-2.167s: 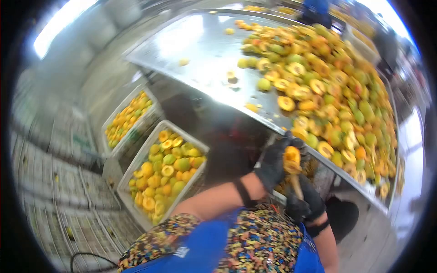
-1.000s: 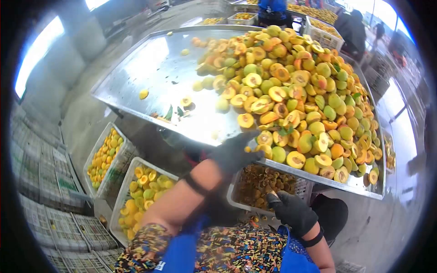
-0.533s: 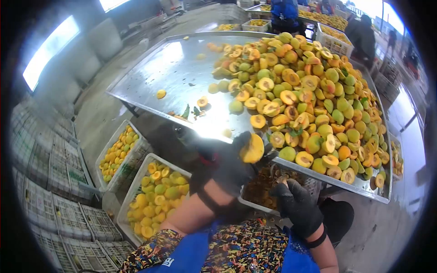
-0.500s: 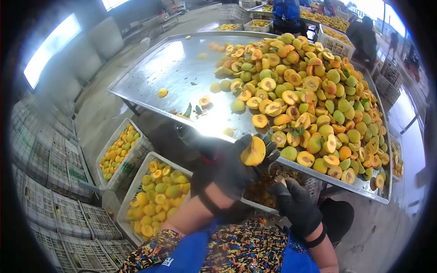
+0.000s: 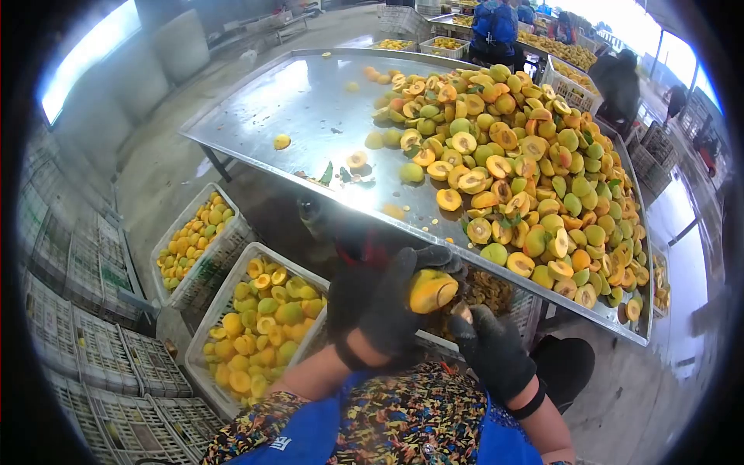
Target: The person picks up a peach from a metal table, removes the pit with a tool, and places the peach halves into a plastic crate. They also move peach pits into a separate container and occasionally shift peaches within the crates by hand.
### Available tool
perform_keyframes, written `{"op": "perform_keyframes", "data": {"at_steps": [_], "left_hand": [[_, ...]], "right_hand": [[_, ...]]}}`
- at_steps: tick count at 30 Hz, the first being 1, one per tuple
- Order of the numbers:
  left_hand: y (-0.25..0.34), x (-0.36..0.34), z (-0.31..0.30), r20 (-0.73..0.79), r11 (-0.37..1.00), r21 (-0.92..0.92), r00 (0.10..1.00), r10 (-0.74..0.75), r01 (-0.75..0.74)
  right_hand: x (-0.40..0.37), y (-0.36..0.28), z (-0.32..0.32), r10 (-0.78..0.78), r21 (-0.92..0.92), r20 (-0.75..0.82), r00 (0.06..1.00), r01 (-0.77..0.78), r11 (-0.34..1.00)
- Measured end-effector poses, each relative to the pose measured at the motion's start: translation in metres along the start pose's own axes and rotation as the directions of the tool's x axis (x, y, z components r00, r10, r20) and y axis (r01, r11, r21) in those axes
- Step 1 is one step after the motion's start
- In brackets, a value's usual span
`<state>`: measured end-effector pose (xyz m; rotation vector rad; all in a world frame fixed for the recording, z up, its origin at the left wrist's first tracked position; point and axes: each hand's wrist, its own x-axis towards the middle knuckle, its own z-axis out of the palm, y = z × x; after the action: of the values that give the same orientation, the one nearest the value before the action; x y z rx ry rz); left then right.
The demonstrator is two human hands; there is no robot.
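Note:
My left hand (image 5: 390, 306), in a black glove, holds a yellow peach half (image 5: 433, 292) in front of my body, just off the near edge of the metal table. My right hand (image 5: 498, 353), also black-gloved, is closed just right of the peach, apart from it. Something small and pale shows at its fingertips; I cannot make out what it is. Behind and below the hands stands a crate with brown pits or scraps (image 5: 490, 297), partly hidden by them. Many halved peaches (image 5: 511, 167) are heaped on the table's right side.
The metal table (image 5: 256, 116) has a few loose peaches and leaves on its left. Two crates of peaches, one near (image 5: 203, 322) and one farther (image 5: 232, 246), stand on the floor. Stacked crates (image 5: 101, 349) line the left. People work at tables behind, one in blue (image 5: 494, 27).
The peach half in my left hand has moved down a little and turned, now showing more of its side. My right hand has shifted slightly left. The view has tilted a little.

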<state>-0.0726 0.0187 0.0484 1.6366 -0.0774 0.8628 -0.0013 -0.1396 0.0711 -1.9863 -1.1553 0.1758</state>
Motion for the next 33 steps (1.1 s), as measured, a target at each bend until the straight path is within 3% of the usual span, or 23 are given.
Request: {"op": "perform_keyframes", "data": {"at_steps": [3,5,7,8,10,11,12,14,17,20,22,24,26,27,29,31,32,33], "left_hand": [[0.005,-0.003,0.000,-0.019,0.995,-0.052,0.997,0.079,-0.080],[0.006,-0.002,-0.003,-0.029,0.979,-0.201,0.998,-0.050,0.043],[0.008,-0.001,-0.009,0.021,0.848,-0.443,0.949,-0.314,0.290],[0.008,0.000,-0.011,0.064,0.835,-0.457,0.948,-0.312,0.305],[0.008,0.001,-0.012,0.154,0.806,-0.482,0.939,-0.309,0.344],[0.005,0.001,-0.010,0.076,0.965,-0.243,0.994,-0.081,0.098],[-0.001,0.001,-0.007,0.063,0.986,0.026,0.984,0.165,-0.167],[-0.009,0.000,-0.002,0.117,0.866,0.297,0.916,0.384,-0.402],[-0.010,-0.002,-0.001,0.148,0.870,0.345,0.936,0.319,-0.351],[0.000,-0.002,-0.003,0.183,0.871,0.383,0.950,0.254,-0.306],[0.000,-0.001,0.001,0.131,0.870,0.347,0.936,0.326,-0.351],[-0.003,-0.001,0.001,0.167,0.803,0.541,0.968,0.189,-0.250],[-0.007,0.002,0.002,0.117,0.882,0.461,0.992,0.046,-0.095],[-0.010,0.007,0.005,0.072,0.965,0.263,0.997,-0.034,0.014],[-0.006,0.013,0.000,0.032,0.959,0.253,0.990,-0.138,0.126],[0.000,0.015,0.004,-0.005,0.959,-0.090,0.963,-0.269,0.268],[-0.001,0.014,0.004,0.002,0.942,-0.175,0.957,-0.291,0.287],[-0.003,0.013,0.004,0.010,0.917,-0.258,0.950,-0.312,0.304]], "right_hand": [[-0.002,-0.004,0.001,-0.172,-0.044,-0.030,0.985,0.171,0.984],[-0.006,0.005,0.005,-0.250,-0.120,-0.024,0.968,0.246,0.962],[-0.004,0.008,0.006,-0.298,-0.094,-0.033,0.954,0.294,0.951],[-0.003,0.008,0.005,-0.319,-0.082,-0.038,0.947,0.316,0.945],[-0.001,0.004,0.007,-0.194,0.037,-0.020,0.981,0.194,0.980],[-0.001,0.001,0.008,-0.126,0.095,-0.006,0.992,0.126,0.987],[-0.001,0.001,0.010,-0.099,0.114,0.001,0.995,0.098,0.989],[-0.002,0.003,0.014,-0.043,0.154,0.013,0.999,0.040,0.987],[-0.004,0.002,0.013,0.103,0.155,0.115,0.988,-0.120,0.981],[-0.006,0.015,0.019,0.061,0.062,0.094,0.994,-0.067,0.996],[-0.008,0.024,0.025,-0.008,0.081,0.039,0.999,0.004,0.997],[-0.006,0.027,0.030,0.009,0.183,0.006,1.000,-0.010,0.983],[0.001,0.024,0.034,0.114,0.364,0.014,0.993,-0.111,0.925],[0.000,0.024,0.029,0.168,0.335,0.037,0.985,-0.171,0.927],[-0.001,0.023,0.014,0.282,0.274,0.068,0.957,-0.290,0.917],[0.004,0.017,0.003,0.426,0.414,0.068,0.902,-0.414,0.810],[0.004,0.016,-0.001,0.496,0.480,0.075,0.865,-0.467,0.742],[0.002,0.033,0.005,0.307,0.355,-0.078,0.949,-0.261,0.898]]}}
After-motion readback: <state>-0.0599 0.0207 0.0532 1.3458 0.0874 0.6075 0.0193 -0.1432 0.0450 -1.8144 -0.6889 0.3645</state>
